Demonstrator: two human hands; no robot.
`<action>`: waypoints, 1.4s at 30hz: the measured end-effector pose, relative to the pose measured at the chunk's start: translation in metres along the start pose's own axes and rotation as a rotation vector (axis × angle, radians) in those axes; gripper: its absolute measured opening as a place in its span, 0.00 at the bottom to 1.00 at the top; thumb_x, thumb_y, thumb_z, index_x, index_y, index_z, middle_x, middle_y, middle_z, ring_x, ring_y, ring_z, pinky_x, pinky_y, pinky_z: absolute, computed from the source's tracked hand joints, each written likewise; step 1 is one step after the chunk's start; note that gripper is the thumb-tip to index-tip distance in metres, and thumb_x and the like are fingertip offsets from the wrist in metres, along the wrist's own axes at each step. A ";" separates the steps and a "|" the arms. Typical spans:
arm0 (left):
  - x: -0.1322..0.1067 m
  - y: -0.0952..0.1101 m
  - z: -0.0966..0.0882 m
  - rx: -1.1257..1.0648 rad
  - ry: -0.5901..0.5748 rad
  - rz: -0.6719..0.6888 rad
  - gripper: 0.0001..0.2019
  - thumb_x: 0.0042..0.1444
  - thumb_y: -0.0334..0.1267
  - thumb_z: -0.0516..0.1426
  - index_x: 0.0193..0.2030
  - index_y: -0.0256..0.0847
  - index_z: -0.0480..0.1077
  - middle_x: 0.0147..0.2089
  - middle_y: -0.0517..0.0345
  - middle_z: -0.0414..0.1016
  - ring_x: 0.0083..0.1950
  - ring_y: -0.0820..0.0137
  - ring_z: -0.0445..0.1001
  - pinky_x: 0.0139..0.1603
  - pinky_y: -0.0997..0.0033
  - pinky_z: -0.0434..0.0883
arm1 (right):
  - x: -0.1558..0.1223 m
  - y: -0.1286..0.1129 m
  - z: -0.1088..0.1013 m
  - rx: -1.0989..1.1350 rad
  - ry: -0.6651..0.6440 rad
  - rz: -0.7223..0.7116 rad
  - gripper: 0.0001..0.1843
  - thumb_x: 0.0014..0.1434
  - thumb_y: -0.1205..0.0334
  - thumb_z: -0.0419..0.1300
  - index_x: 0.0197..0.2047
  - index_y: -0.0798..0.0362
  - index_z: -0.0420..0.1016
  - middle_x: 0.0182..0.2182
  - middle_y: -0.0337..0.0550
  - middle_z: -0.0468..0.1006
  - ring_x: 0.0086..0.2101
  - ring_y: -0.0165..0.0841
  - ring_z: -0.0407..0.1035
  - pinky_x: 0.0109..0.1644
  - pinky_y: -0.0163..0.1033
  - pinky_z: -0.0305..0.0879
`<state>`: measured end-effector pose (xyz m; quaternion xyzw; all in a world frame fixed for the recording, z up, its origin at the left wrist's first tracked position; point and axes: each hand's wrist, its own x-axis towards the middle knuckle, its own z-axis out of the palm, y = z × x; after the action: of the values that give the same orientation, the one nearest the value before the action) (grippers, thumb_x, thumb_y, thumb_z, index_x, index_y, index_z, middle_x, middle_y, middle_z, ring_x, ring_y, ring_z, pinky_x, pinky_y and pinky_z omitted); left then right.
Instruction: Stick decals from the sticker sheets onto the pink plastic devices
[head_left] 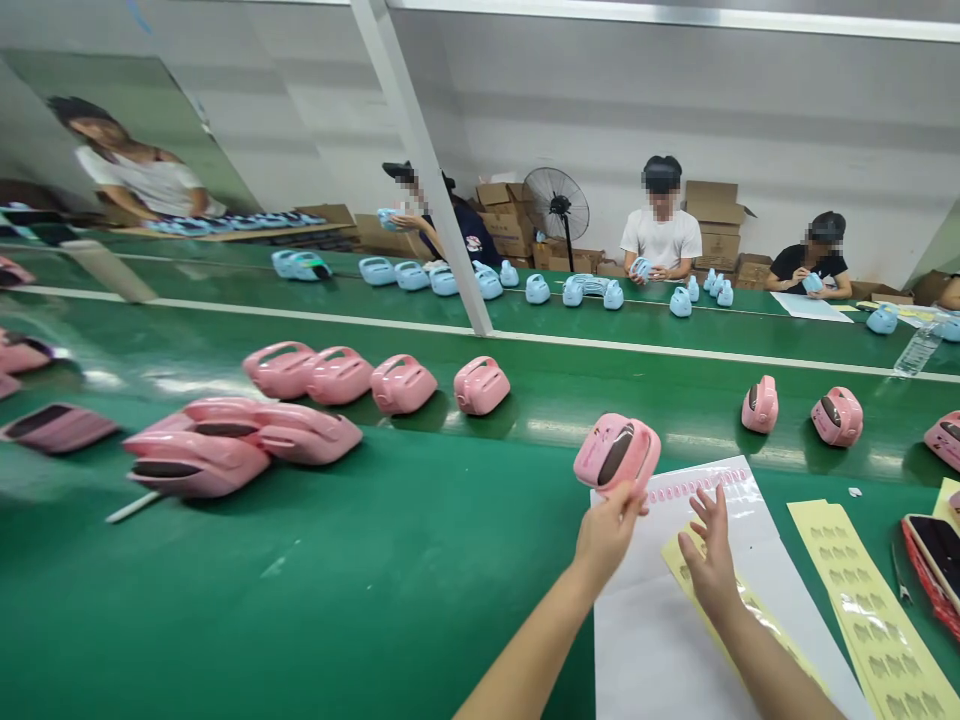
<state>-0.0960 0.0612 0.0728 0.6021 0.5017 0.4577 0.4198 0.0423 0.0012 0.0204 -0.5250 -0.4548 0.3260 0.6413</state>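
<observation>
My left hand (pixel 604 540) grips a pink plastic housing (pixel 643 452) by its lower edge. The housing has a built-in handle, a dark oval panel and small printed marks on its face. It is held up over the top left corner of a white sheet (pixel 637 620). To the right, my right hand (pixel 709 560) is raised with spread fingers and holds nothing. Under that hand lies a yellow sticker strip (pixel 765 610), partly hidden by the hand and forearm. A row of small pink stickers (pixel 697 487) runs along the sheet's upper edge.
Pink housings (pixel 480 386) stand along the green bench, with a cluster (pixel 202 460) at left. More yellow sticker sheets (pixel 870 600) and a phone (pixel 934 550) lie at right. Across the bench, co-workers (pixel 660 235) handle blue housings. A white post (pixel 427 150) rises mid-bench.
</observation>
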 end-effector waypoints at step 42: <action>-0.108 0.024 0.041 -0.814 0.182 -0.419 0.36 0.38 0.55 0.62 0.55 0.49 0.59 0.55 0.50 0.66 0.54 0.55 0.67 0.46 0.62 0.70 | -0.036 -0.083 -0.018 0.151 -0.076 0.325 0.14 0.42 0.51 0.65 0.20 0.52 0.70 0.38 0.46 0.70 0.50 0.43 0.60 0.51 0.46 0.57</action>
<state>-0.0594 -0.0506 0.0725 0.2315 0.4267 0.5736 0.6598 0.0404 -0.0576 0.0919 -0.5292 -0.3622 0.4783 0.6000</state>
